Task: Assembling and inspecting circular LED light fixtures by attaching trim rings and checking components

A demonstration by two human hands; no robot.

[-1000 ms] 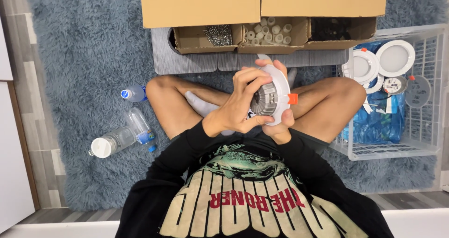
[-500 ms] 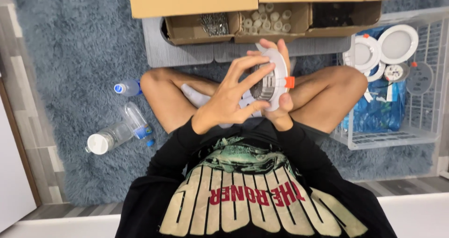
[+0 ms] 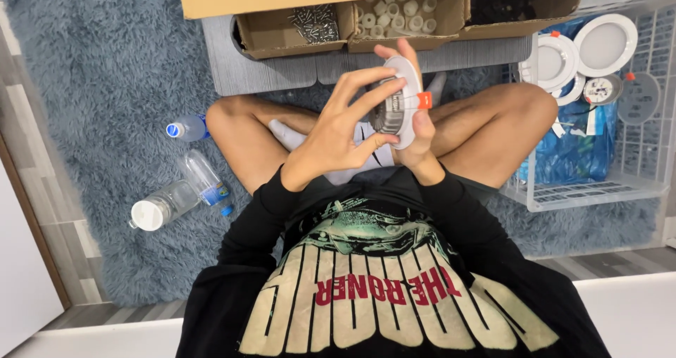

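I sit cross-legged on a rug and hold a round white downlight [image 3: 403, 68] on edge above my lap. It has a ribbed metal back and an orange spring-clip tab [image 3: 424, 100]. My right hand [image 3: 420, 129] grips its rim from behind and below. My left hand [image 3: 331, 136] reaches in from the left with fingers spread. Its fingertips and thumb rest around the metal back of the lamp.
Ahead are open cardboard boxes of screws [image 3: 314, 24], white plastic pieces [image 3: 403, 16] and black parts [image 3: 501, 2]. On the right, a white wire basket [image 3: 598, 190] holds several downlights [image 3: 605, 45] and a blue bag [image 3: 563, 157]. Three plastic bottles [image 3: 204, 178] lie on the left of the blue-grey rug.
My left hand has loosened from a closed clasp over the lamp to spread fingers on its back. The lamp has tilted slightly more on edge in my right hand.
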